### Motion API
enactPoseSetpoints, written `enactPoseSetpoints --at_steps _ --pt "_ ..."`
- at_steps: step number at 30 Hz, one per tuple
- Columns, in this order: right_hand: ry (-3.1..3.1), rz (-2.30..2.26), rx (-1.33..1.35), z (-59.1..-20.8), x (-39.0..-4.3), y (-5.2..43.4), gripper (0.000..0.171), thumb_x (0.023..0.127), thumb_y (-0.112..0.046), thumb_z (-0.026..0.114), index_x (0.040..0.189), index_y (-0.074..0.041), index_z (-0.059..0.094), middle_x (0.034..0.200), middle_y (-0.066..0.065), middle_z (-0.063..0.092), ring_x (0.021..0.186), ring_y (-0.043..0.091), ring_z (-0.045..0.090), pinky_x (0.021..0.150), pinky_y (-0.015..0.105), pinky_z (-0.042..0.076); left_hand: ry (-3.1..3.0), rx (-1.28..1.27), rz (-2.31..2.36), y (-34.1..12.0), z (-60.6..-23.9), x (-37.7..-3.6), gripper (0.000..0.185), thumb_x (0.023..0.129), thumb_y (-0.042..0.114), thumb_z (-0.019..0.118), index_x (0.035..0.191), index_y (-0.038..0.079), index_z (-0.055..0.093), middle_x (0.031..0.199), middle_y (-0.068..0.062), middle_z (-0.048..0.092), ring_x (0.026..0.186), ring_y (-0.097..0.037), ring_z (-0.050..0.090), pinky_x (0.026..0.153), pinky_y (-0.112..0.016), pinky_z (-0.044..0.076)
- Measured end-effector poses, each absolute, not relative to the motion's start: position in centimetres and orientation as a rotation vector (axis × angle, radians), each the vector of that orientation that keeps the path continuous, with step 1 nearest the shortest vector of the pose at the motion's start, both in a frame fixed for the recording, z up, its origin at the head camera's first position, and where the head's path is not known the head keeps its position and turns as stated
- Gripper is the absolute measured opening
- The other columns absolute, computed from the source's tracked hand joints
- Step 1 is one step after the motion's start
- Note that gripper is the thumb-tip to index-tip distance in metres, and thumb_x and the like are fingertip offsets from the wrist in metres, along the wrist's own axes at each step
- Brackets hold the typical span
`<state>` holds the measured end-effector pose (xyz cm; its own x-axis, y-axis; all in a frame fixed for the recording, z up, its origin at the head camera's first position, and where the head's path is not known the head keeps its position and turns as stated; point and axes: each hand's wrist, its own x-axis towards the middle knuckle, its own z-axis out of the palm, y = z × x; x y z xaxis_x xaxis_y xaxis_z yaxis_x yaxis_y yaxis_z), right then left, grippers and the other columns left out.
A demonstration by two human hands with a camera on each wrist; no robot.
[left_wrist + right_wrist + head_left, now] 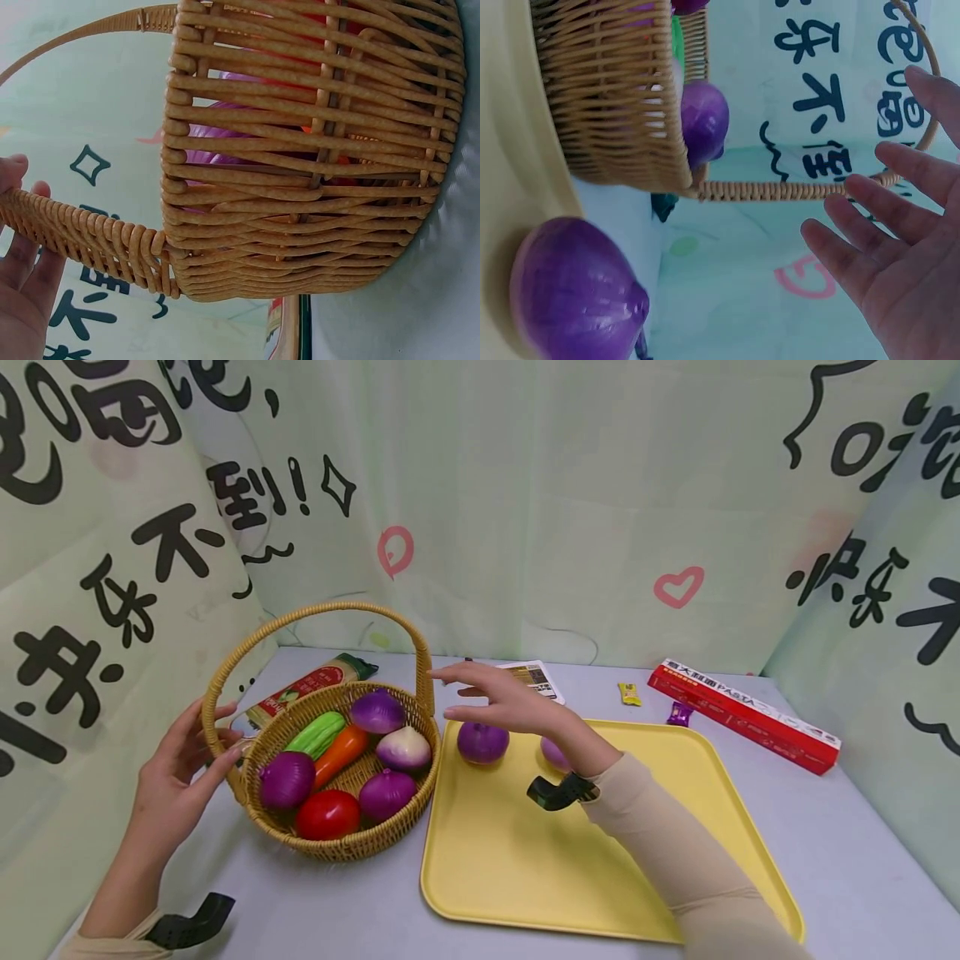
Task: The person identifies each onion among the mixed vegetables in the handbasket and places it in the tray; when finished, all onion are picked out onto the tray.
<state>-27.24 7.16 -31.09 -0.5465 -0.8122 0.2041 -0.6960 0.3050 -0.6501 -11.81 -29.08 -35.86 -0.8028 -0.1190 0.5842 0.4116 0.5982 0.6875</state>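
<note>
A wicker basket [352, 850] stands on the table at the left, its arched handle [330, 607] upright. Inside lie several purple onions [287, 780], a white-and-purple bulb [403, 749], a green ridged vegetable [318, 735], a carrot [342, 757] and a red tomato [327, 815]. My left hand [180, 772] grips the handle's lower left side, thumb and fingers on either side of it in the left wrist view. With fingers extended and nothing in it, my right hand [498, 695] hovers by the handle's right side, above a purple onion [482, 742] on the yellow tray [517, 868].
Another purple onion [555, 755] sits on the tray, partly hidden by my right wrist. Behind the basket lies a red-and-green packet [307, 687]. A red pasta box [742, 717], a purple sweet [680, 714], a yellow sachet [629, 694] and a printed card [536, 678] lie beyond the tray.
</note>
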Motion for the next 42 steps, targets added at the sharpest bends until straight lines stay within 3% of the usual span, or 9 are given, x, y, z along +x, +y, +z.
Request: enactPoseSetpoints --at_steps 16,21,30,42 --pt "2.384 -1.07 -1.388 -30.9 -27.3 3.4 0.052 0.094 -0.026 0.057 0.142 -0.012 0.042 0.143 0.008 0.046 0.132 0.023 0.044 0.109 0.04 0.04 -2.225 -0.241 -1.16 -29.2 -35.8 -11.8 0.075 0.081 -0.012 0.063 0.146 0.013 0.034 0.127 0.026 0.05 0.102 0.011 0.056 0.085 0.0 0.042" --pt "2.413 -1.04 -1.348 -31.0 -27.1 1.8 0.053 0.095 -0.029 0.055 0.143 -0.014 0.04 0.144 0.007 0.046 0.124 0.025 0.05 0.103 0.043 0.044 -2.229 -0.232 -1.158 -29.1 -35.9 -11.8 0.075 0.081 -0.011 0.063 0.146 0.013 0.034 0.127 0.026 0.05 0.102 0.012 0.056 0.084 0.0 0.042" --pt "2.487 -0.92 -1.22 -31.6 -26.9 -1.0 0.056 0.096 -0.035 0.051 0.144 -0.01 0.039 0.147 0.007 0.043 0.139 0.021 0.037 0.115 0.036 0.03 -2.23 -0.228 -1.157 -29.2 -35.9 -11.8 0.075 0.081 -0.011 0.064 0.146 0.015 0.035 0.13 0.02 0.052 0.102 0.012 0.056 0.084 0.0 0.042" --pt "2.616 -0.841 -0.878 -32.2 -26.9 -3.9 0.068 0.094 -0.048 0.048 0.147 -0.008 0.032 0.147 0.012 0.042 0.137 0.024 0.039 0.114 0.036 0.033 -2.231 -0.227 -1.153 -29.1 -36.0 -11.8 0.077 0.08 -0.011 0.064 0.146 0.016 0.034 0.128 0.026 0.05 0.103 0.012 0.055 0.084 0.0 0.041"
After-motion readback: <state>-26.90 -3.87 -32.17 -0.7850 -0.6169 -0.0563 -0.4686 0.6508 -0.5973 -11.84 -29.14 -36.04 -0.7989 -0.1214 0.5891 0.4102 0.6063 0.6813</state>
